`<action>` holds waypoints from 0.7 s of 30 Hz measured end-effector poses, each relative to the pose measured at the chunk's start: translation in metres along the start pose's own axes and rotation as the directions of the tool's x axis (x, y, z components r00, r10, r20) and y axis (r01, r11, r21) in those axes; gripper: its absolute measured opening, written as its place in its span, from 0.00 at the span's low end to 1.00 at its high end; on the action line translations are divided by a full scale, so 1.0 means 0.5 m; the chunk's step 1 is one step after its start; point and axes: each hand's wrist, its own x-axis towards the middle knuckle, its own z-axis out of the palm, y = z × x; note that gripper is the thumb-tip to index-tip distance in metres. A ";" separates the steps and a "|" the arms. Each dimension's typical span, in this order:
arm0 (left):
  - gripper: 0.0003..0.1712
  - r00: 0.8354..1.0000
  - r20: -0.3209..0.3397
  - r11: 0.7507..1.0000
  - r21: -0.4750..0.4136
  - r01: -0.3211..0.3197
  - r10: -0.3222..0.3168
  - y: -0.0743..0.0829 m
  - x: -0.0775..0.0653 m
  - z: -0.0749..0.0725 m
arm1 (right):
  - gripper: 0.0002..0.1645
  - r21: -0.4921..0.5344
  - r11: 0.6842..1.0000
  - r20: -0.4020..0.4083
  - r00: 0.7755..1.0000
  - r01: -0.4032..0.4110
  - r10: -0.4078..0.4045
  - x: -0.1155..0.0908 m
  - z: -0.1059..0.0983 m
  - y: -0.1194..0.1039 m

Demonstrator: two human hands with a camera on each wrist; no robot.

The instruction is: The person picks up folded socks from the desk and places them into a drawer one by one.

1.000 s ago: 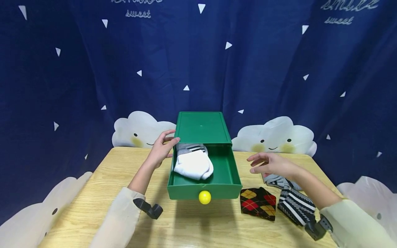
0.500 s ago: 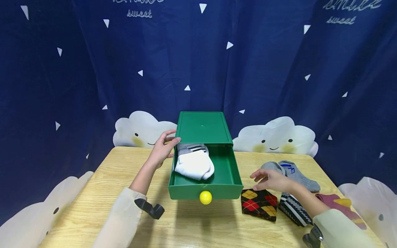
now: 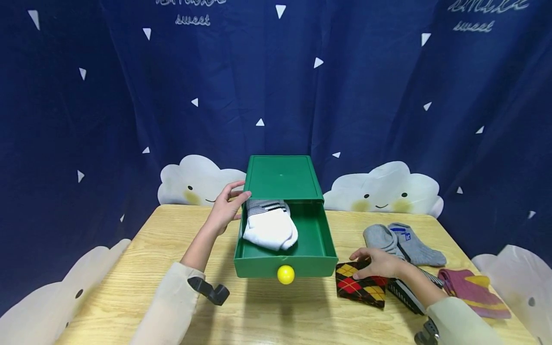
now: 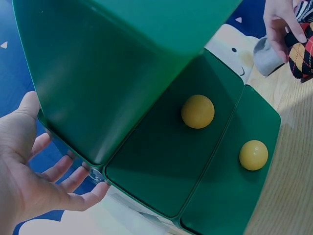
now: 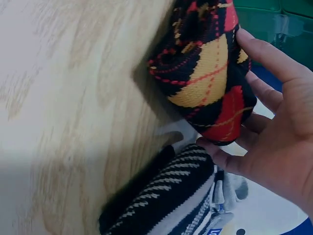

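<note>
My left hand (image 3: 226, 206) rests against the left side of a green drawer unit (image 3: 280, 177). Its thumb lies at the housing's front edge and the fingers spread along the side. The top drawer (image 3: 263, 268) is pulled out by its yellow knob side, and white socks (image 3: 269, 230) with grey-and-black cuffs fill its left half. To the right of the drawer, my right hand (image 3: 379, 264) holds folded argyle socks (image 5: 210, 73) in black, red and yellow, thumb on the near face and fingers behind. Black-and-white striped socks (image 5: 171, 191) lie just beside that hand.
Grey socks (image 3: 424, 249) and maroon socks (image 3: 474, 297) with yellow parts lie farther right on the wooden table (image 3: 280, 321). Below the pulled-out drawer, the left wrist view has two closed drawers with yellow knobs (image 4: 198, 111). A dark blue curtain (image 3: 276, 86) hangs behind.
My right hand has come down from above the grey socks to the argyle socks and taken hold of them. The left hand and drawer have stayed put.
</note>
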 end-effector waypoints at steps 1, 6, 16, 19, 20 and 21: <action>0.30 1.000 0.000 1.000 0.003 -0.001 0.001 0.000 0.000 0.000 | 0.33 -0.007 1.000 0.003 1.000 -0.003 0.003 0.000 0.001 0.001; 0.30 1.000 -0.002 1.000 0.006 -0.001 0.001 -0.001 0.000 0.000 | 0.33 -0.024 1.000 0.023 1.000 -0.011 0.012 0.000 0.001 0.004; 0.31 1.000 0.004 1.000 0.002 -0.002 0.002 -0.002 0.003 0.000 | 0.34 -0.040 0.995 0.027 0.996 -0.090 0.091 -0.001 0.006 -0.011; 0.31 1.000 0.011 1.000 -0.003 -0.001 0.001 -0.003 0.003 -0.001 | 0.34 -0.036 0.993 0.021 0.994 -0.108 0.109 0.001 0.008 -0.012; 0.31 1.000 0.013 1.000 -0.005 -0.001 0.002 -0.003 0.003 -0.001 | 0.34 -0.037 0.992 0.018 0.993 -0.117 0.118 0.001 0.009 -0.012; 0.31 1.000 0.013 1.000 -0.007 -0.001 0.001 -0.003 0.003 -0.001 | 0.34 -0.040 0.991 0.015 0.992 -0.127 0.128 0.002 0.009 -0.012</action>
